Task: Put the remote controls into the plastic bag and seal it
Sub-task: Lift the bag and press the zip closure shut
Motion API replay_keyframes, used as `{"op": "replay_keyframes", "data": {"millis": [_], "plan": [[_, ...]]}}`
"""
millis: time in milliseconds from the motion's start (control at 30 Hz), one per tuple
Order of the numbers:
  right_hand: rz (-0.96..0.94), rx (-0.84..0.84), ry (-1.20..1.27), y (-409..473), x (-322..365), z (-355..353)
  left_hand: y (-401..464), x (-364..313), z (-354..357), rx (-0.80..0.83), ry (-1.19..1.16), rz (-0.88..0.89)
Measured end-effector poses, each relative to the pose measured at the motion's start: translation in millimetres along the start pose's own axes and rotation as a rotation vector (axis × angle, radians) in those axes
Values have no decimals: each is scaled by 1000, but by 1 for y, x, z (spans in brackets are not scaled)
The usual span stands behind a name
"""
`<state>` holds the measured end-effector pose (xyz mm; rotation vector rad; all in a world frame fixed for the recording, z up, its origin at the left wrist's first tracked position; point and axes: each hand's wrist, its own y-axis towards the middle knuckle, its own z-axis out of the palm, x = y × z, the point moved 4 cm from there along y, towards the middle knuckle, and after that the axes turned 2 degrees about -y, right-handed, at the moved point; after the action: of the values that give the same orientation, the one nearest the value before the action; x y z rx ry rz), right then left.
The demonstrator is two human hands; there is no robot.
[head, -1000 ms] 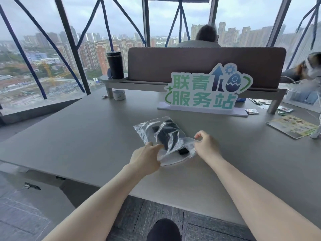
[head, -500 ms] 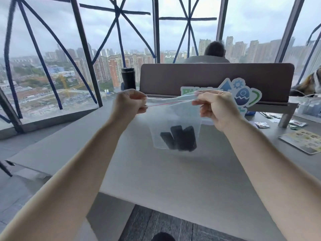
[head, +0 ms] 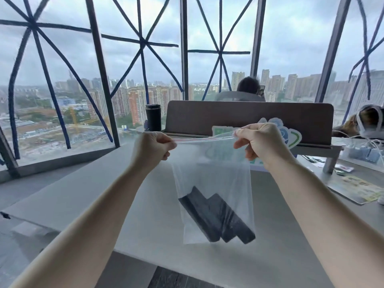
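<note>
- Three dark remote controls (head: 216,219) lie tilted at the bottom of the clear plastic bag (head: 212,167), side by side and overlapping.
- You hold the bag up in the air above the grey surface (head: 83,194), hanging from its top edge, where a thin red seal line (head: 199,139) runs between your fists.
- Your left hand (head: 152,147) is closed on the bag's top left corner, fingers curled tight.
- Your right hand (head: 257,140) pinches the top right corner between thumb and fingers.
- Behind the bag stand a brown divider panel (head: 207,117), a partly hidden green-and-blue sign (head: 291,138) and a black tumbler (head: 153,117).
- Leaflets (head: 361,190) lie on the surface to your right.
</note>
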<state>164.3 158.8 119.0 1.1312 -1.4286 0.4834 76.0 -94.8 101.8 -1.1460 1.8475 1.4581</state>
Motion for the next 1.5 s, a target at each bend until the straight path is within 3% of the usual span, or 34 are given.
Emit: {"op": "replay_keyframes", "data": {"millis": [100,200,300,400,667,967,1500], "plan": [[-86,-92,-373,-6,9,-7,-5,3,7,54,-13,-43],[-323,-170,-704,-25,36,1,-10,-4,16,120,-14,-16],[-564,57,-809,-35,55,36,-11,-15,22,147,21,45],[-517,169,-915,-27,55,59,-12,-23,22,162,11,80],[-415,260,-778,-26,55,69,-11,-28,12,156,-32,86],[-447,161,-839,-22,61,66,-10,-25,11,180,-105,6],[-345,400,-602,-3,72,67,-1,-51,9,259,-87,74]]}}
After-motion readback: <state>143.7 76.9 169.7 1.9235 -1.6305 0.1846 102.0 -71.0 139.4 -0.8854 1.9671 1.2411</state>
